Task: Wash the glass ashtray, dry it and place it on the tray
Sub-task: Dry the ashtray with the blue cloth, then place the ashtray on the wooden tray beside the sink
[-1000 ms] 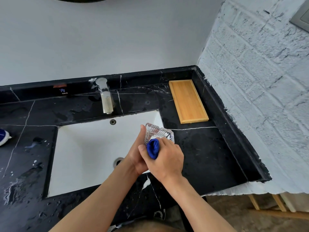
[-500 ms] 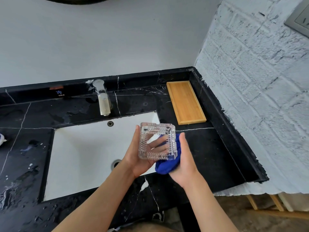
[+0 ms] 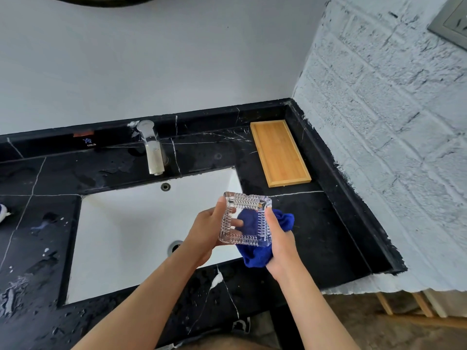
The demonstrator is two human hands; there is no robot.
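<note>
A square cut-glass ashtray (image 3: 244,221) is held above the right edge of the white sink (image 3: 131,231), its hollow facing me. My left hand (image 3: 206,232) grips its left side, fingers showing through the glass. My right hand (image 3: 279,238) holds a blue cloth (image 3: 260,253) against the ashtray's underside and right side, thumb on the right rim. The wooden tray (image 3: 279,152) lies bare at the back right of the black counter, apart from both hands.
A chrome tap (image 3: 151,147) stands behind the sink. The black marble counter (image 3: 323,228) is wet on the left. A white brick wall (image 3: 391,147) borders the right. A blue-and-white item (image 3: 3,212) sits at the far left edge.
The ashtray has turned from edge-on to face me. My right hand with the cloth moved from over the front of the ashtray to behind and beneath it.
</note>
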